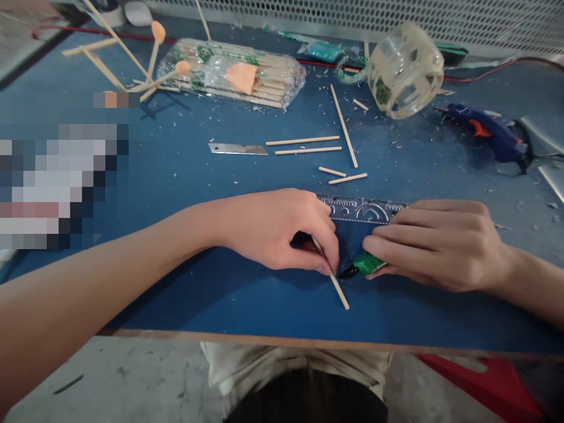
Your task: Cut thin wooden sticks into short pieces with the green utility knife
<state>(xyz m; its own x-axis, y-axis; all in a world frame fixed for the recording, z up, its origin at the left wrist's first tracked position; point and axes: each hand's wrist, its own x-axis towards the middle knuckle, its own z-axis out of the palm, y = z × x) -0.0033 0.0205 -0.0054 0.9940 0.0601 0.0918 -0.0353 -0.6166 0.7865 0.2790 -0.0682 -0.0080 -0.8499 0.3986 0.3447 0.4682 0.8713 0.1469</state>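
Observation:
My left hand [282,230] is closed, pinching a thin wooden stick [340,292] against the blue tabletop [247,294] near its front edge. My right hand [440,244] is closed around a green-handled cutter [365,265], whose dark tip touches the stick just beside my left fingertips. A clear patterned ruler [361,210] lies flat just behind both hands, partly covered by them.
Several loose sticks [304,145] and a bare knife blade [238,149] lie mid-table. Farther back are a bag of sticks [238,73], a tape roll [403,70], a blue glue gun [489,130] at right and a stick frame [127,64] at left.

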